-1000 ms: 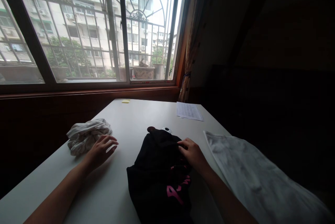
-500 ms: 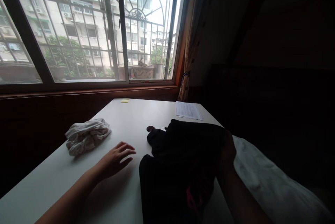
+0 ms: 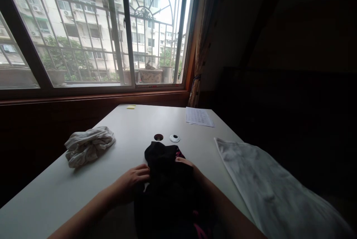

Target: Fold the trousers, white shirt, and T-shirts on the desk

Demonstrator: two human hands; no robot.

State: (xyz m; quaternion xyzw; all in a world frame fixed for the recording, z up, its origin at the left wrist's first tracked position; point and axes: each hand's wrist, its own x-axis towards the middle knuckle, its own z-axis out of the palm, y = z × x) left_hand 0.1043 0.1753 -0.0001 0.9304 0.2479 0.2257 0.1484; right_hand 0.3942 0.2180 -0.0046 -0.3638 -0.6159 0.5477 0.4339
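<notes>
1. Head view, the change: half a second ago my right fingers (image 3: 184,161) had the black garment (image 3: 166,183) swung out toward the right edge of the counter (image 3: 134,127); now it is back in the middle, bunched toward the near side.
2. My left fingers (image 3: 142,172), free above the counter then, now touch the garment's left side. My right ones bend over its right side, beside a pink print (image 3: 179,154). Whether either set pinches the fabric, I cannot tell.
3. As I judge it, that means the cloth is now worked from both sides, its folds loose and uneven.
4. Just past its far end, a round hole (image 3: 158,137) and a white disc (image 3: 174,138) show fully again.
5. A crumpled pale cloth (image 3: 89,146) sits by the counter's left edge; a grey cloth (image 3: 251,168) spreads across the right edge.
</notes>
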